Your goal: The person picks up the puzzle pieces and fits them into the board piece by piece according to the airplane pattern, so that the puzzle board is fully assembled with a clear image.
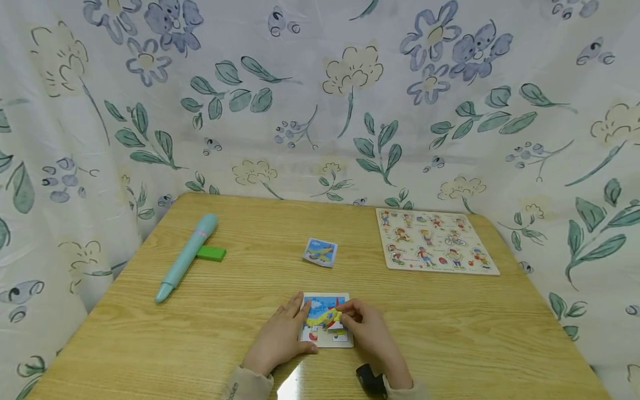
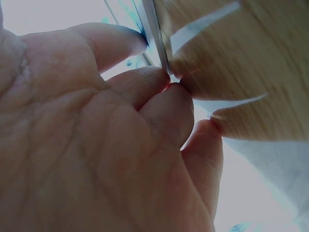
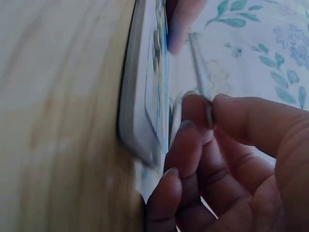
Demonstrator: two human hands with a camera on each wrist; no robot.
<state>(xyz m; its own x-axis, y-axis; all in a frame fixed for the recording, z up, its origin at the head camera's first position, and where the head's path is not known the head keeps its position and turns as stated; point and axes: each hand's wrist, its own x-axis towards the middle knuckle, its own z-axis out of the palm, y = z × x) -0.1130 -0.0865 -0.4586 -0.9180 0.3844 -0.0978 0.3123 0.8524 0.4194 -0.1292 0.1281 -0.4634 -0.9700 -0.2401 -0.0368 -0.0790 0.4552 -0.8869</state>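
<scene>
A small jigsaw board [image 1: 325, 344] with a blue and yellow airplane picture lies on the table in front of the person. My left hand [image 1: 281, 338] rests along its left side, fingers extended; in the left wrist view the fingertips [image 2: 159, 77] touch the board's edge. Between thumb and forefinger, my right hand [image 1: 370, 329] pinches a puzzle piece [image 1: 332, 319], tilted over the lower part of the picture. The right wrist view shows this piece [image 3: 202, 72] edge-on, raised from the board [image 3: 134, 92]. Below it, the picture has pale areas showing.
A picture card [image 1: 320, 252] of the airplane lies beyond the board. At left, a teal pen-shaped object [image 1: 186, 260] rests by a green block [image 1: 212, 253]. A larger peg puzzle [image 1: 435, 241] lies at back right. A floral curtain [image 1: 320, 122] hangs behind the wooden table [image 1: 260, 244].
</scene>
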